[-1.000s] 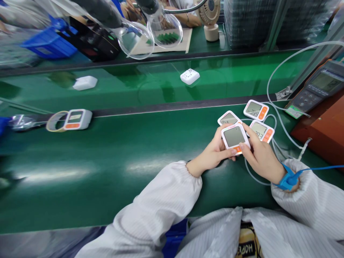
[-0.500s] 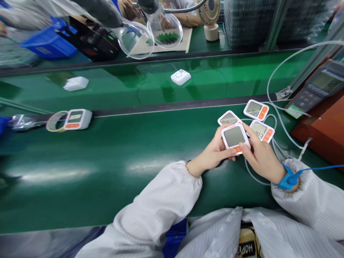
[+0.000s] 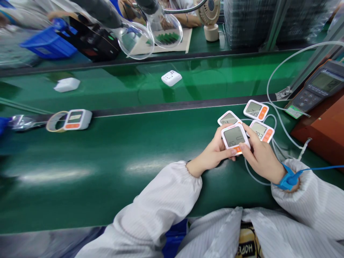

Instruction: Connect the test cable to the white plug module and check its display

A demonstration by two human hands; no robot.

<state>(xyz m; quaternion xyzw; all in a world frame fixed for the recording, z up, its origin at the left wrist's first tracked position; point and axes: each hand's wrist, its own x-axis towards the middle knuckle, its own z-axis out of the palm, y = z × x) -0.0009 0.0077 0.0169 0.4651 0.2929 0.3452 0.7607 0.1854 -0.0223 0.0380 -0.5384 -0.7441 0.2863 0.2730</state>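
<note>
Both hands (image 3: 215, 152) hold the monitor (image 3: 234, 137) screen-up, orange end nearest

green bench (image 3: 120, 150) carries three white monitors (image 3: 256, 109) and a cuffed unit (image 3: 76, 119).

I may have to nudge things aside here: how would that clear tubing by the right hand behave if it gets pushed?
The clear tubing is probably floppy: it lies in loose loops around the monitors. It looks light, so a push would likely slide it on the glossy green bench. It runs under the right hand toward the orange box, so it may tug what it joins.
</note>
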